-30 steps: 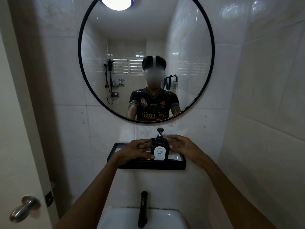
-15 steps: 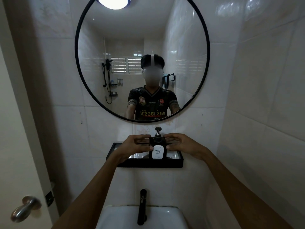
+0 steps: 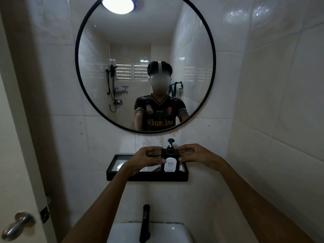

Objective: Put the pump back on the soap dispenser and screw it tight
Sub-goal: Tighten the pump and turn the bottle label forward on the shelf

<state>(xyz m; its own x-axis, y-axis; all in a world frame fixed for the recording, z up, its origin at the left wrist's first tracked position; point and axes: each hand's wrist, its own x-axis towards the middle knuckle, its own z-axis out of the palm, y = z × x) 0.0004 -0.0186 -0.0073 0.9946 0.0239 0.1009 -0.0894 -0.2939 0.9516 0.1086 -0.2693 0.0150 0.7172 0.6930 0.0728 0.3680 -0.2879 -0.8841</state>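
Soap dispenser (image 3: 169, 163) sits upright on the shelf (image 3: 147, 178), pump (image 3: 170, 146) on, left hand (image 3: 149, 157) and right hand (image 3: 196, 156) clamped on its sides; same hold as before, just slightly higher in frame.

Dispenser (image 3: 169, 163) stands upright on black shelf (image 3: 147, 178), pump (image 3: 170, 146) seated on top. Left hand (image 3: 149, 157) and right hand (image 3: 194, 156) grip its sides. Mirror (image 3: 213, 67) above; faucet (image 3: 145, 223) below.

Dim overall. Only light source is a ceiling lamp (image 3: 119, 4) reflected at the top of the mirror (image 3: 175, 50), blown out. Glare patches on wall tiles (image 3: 259, 13) upper right. Door frame (image 3: 35, 102) at left in heavy shadow. Wide-angle bending at edges. Face in mirror blurred; soap label sharp.
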